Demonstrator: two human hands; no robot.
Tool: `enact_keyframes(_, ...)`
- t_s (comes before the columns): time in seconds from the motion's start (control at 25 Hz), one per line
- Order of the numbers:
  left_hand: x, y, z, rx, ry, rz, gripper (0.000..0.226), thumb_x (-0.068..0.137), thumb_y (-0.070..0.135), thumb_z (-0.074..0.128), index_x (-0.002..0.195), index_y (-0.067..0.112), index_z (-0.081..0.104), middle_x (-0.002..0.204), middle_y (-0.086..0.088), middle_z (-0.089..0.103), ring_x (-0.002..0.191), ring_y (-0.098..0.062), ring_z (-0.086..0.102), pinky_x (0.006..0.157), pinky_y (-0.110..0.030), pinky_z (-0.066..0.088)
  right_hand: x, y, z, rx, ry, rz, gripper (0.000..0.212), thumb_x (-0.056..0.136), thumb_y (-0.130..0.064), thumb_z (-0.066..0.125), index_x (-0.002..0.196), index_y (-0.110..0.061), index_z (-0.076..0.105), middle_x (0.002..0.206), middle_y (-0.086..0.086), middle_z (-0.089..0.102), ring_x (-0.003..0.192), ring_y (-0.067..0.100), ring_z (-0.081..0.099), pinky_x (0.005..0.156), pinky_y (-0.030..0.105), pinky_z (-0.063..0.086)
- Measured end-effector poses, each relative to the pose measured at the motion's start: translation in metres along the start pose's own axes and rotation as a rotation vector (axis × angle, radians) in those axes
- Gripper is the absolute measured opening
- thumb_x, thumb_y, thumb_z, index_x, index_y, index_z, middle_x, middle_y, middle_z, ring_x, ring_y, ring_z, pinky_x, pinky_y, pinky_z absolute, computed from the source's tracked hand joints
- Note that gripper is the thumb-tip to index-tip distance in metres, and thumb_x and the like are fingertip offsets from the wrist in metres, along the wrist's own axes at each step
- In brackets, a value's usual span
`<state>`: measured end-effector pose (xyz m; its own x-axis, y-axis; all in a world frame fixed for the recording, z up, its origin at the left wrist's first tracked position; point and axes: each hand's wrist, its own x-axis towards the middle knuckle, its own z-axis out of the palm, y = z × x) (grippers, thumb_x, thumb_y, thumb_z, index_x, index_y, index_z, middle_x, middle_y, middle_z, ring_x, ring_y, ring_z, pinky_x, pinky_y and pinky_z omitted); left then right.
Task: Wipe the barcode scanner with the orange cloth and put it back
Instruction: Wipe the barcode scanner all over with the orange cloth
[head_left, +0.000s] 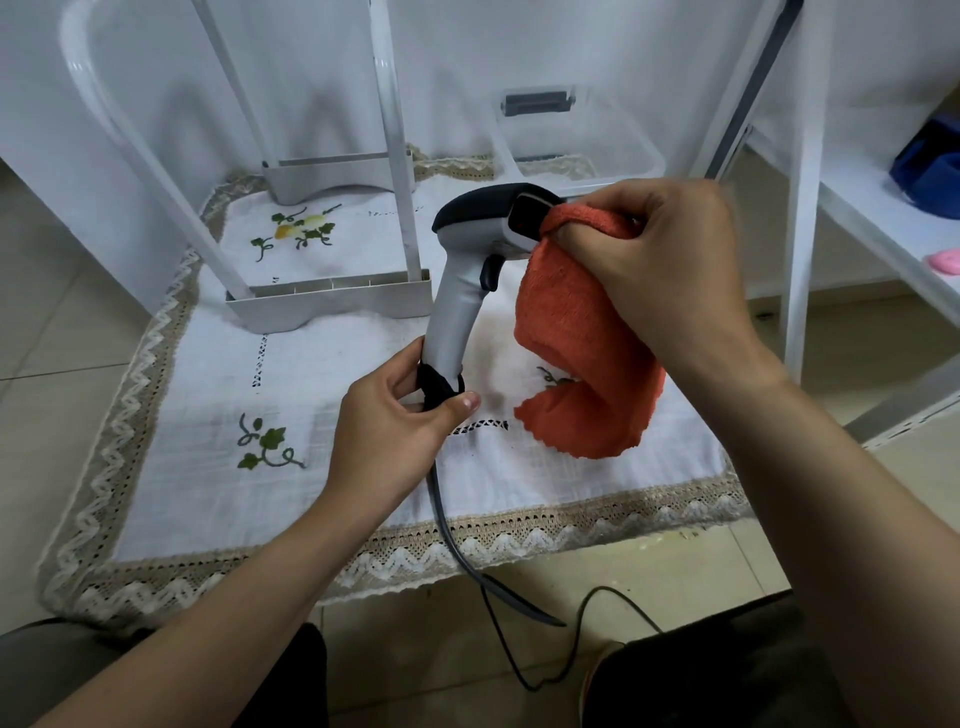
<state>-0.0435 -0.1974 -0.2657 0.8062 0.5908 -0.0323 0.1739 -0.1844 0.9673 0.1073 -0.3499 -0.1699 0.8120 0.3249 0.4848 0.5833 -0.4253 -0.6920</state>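
Orange cloth (576, 332) against scanner (467, 275) window

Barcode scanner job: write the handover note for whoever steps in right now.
Left hand: grips the bottom of the barcode scanner handle, where the cable leaves it.
Right hand: holds the orange cloth bunched against the scanner's front window; the rest of the cloth hangs down.
Scanner: held upright over the embroidered tablecloth, with the cable trailing off the front edge to the floor.
Done: scanner picked up, wiping under way at the window.
Left: wipe the head and handle, then set the scanner back. Its resting spot is not evident from this view.
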Motion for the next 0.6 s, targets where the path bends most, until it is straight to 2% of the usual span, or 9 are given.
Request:
enact_keyframes(0.2, 0.0009, -0.001, 0.0005, -0.001, -0.001, -0.005, 0.066, 0.081, 0.016, 0.086, 0.14, 0.03, 0.059, 0.117, 0.007, 0.076, 0.097, -0.01, 0.077, 0.092, -0.04, 0.061, 0.0008, 0.0012, -0.0006, 0.002, -0.008, 0.012, 0.011, 0.086, -0.034, 0.077, 0.093, -0.034, 0.085, 0.084, -0.015, 0.079, 0.084, 0.003, 0.073, 0.08, 0.033, 0.061)
enact_keyframes(0.6, 0.001, -0.0013, 0.0009, -0.008, -0.005, -0.012, 0.065, 0.081, 0.016, 0.085, 0.139, 0.031, 0.06, 0.114, 0.009, 0.077, 0.094, -0.009, 0.077, 0.091, -0.039, 0.061, 0.0017, 0.0031, -0.0013, -0.023, -0.042, 0.026, 0.012, 0.085, -0.033, 0.078, 0.094, -0.032, 0.085, 0.078, -0.017, 0.074, 0.082, 0.003, 0.071, 0.077, 0.026, 0.057)
